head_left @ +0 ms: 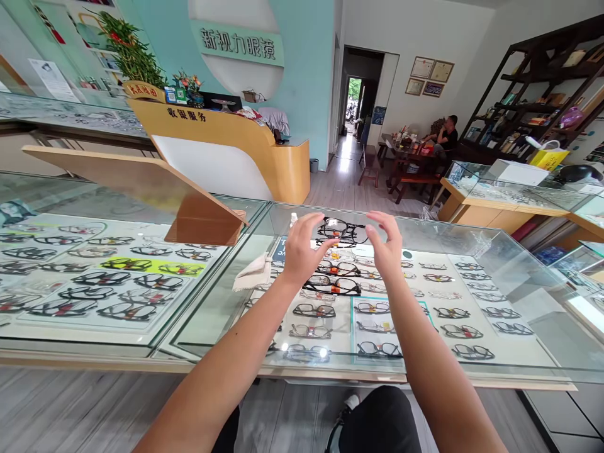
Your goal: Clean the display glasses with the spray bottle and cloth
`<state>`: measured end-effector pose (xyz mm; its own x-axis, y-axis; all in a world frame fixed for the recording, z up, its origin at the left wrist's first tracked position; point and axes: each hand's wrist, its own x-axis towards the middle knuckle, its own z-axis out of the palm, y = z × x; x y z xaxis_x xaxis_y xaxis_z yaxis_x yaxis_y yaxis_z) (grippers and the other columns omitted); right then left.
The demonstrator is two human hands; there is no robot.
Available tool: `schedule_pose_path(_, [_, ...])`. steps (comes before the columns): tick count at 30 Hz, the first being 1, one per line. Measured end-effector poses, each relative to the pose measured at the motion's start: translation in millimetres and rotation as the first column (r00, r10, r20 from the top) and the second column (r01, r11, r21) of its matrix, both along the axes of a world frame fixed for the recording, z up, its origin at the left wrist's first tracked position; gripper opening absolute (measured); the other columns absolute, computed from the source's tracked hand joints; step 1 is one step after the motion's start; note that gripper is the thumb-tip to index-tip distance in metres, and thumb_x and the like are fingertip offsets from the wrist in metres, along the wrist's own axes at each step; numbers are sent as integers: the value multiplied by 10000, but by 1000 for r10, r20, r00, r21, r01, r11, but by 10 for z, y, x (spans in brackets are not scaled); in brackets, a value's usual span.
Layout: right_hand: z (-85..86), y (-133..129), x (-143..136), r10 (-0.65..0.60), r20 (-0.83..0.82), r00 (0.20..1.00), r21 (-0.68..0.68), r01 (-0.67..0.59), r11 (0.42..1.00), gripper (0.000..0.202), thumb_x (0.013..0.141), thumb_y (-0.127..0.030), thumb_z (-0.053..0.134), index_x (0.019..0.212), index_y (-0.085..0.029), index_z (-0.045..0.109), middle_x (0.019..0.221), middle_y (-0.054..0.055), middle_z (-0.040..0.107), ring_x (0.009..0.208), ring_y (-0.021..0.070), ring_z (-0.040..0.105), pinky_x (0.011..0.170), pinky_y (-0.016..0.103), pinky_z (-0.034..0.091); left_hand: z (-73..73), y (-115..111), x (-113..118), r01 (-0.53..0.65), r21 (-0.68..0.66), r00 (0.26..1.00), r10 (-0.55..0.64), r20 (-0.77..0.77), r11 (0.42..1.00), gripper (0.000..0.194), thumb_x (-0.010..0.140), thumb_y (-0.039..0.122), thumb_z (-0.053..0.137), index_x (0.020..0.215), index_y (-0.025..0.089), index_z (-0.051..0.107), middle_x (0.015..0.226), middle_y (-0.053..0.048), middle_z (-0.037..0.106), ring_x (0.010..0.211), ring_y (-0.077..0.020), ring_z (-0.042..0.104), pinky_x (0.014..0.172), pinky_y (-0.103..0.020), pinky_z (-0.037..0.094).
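The left hand (302, 248) and right hand (387, 245) curve around black-framed glasses (337, 228), fingers parted; whether the grip touches them, I cannot tell. They appear already out at the counter's (472, 380) far side, placement perhaps unfinished.

Teal wall (306, 75) | grey plank floor (340, 185) | bright doorway (353, 89) | dark shelves (528, 106)

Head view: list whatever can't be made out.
Head view: some lettering on the blue card, hidden by the left hand.
Head view: part of the display case, hidden by the left forearm.
Head view: exact finger contact on the black glasses, too small to tell.
Head view: writing on the wall certificates, too small.
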<state>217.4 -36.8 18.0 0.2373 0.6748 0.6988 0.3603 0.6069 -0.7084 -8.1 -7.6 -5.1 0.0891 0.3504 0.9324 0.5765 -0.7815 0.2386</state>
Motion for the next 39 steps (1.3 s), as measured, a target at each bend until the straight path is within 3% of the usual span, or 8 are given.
schedule_pose_path(3, [-9, -36, -52, -45, 243, 969, 62, 30, 998, 184, 1017, -396, 718, 1098, -297, 851, 1354, 97, 781, 1331, 323, 667, 1192, 555, 466, 23, -15, -5, 11, 51, 999, -9, -43, 999, 569, 1005, 431, 822, 1494, 235, 607, 1417, -163, 755, 1350, -323, 727, 1176, -488, 582])
schedule_pose_path(6, [-38, -18, -66, -30, 305, 952, 46, 17, 999, 165, 1031, -372, 711, 1081, -297, 848, 1309, 90, 799, 1295, 322, 680, 1178, 557, 465, 35, -30, -5, 22, 28, 998, -21, -59, 999, 570, 1009, 444, 813, 1499, 242, 604, 1425, -157, 754, 1360, -325, 725, 1180, -496, 584])
schedule_pose_path(17, [-73, 106, 71, 328, 59, 943, -250, -304, 919, 211, 945, -499, 820, 956, -291, 858, 1223, 82, 820, 1241, 310, 715, 1183, 538, 461, 126, -132, -14, 205, -283, 976, -216, -6, 937, 572, 1008, 497, 807, 1499, 263, 629, 1468, -150, 702, 1280, -312, 729, 898, -404, 655])
schedule_pose_path(21, [-70, 98, 50, 401, -107, 910, -360, -411, 837, 304, 868, -575, 875, 929, -277, 855, 1224, 74, 814, 1218, 301, 697, 1111, 484, 493, 107, -135, 23, 392, -401, 920, -339, 198, 828, 642, 970, 433, 849, 1543, 285, 599, 1489, -153, 672, 1259, -303, 739, 832, -358, 632])
schedule_pose_path(25, [-41, 59, 48, 453, -302, 839, -488, -544, 682, 330, 815, -555, 905, 946, -258, 848, 1101, 42, 819, 1096, 260, 682, 1023, 413, 490, 82, -91, 20, 579, -493, 814, -420, 402, 650, 760, 879, 408, 930, 1544, 308, 574, 1470, -145, 666, 1208, -289, 765, 807, -326, 612])
schedule_pose_path(30, [-24, 57, 24, 494, -492, 717, -464, -696, 548, 421, 653, -541, 1005, 796, -222, 771, 850, 4, 744, 836, 181, 619, 820, 330, 471, 61, 3, -38, 704, -510, 710, -488, 507, 495, 821, 822, 489, 972, 1515, 322, 564, 1472, -145, 629, 1196, -287, 773, 875, -361, 665])
schedule_pose_path(36, [-98, 110, -49, 454, -504, 735, -421, -667, 614, 423, 607, -543, 1003, 764, -222, 777, 748, -13, 722, 733, 162, 594, 719, 313, 471, 38, 39, -5, 727, -497, 687, -483, 543, 474, 830, 797, 547, 972, 1475, 305, 560, 1515, -167, 597, 1144, -262, 771, 864, -361, 676])
schedule_pose_path(39, [-168, 151, -77, 376, -469, 799, -414, -575, 706, 372, 690, -544, 955, 807, -228, 796, 752, -11, 741, 732, 164, 617, 746, 328, 510, 64, -17, 42, 632, -489, 759, -351, 549, 602, 678, 806, 493, 951, 1345, 270, 605, 1393, -131, 663, 1103, -232, 753, 833, -324, 629])
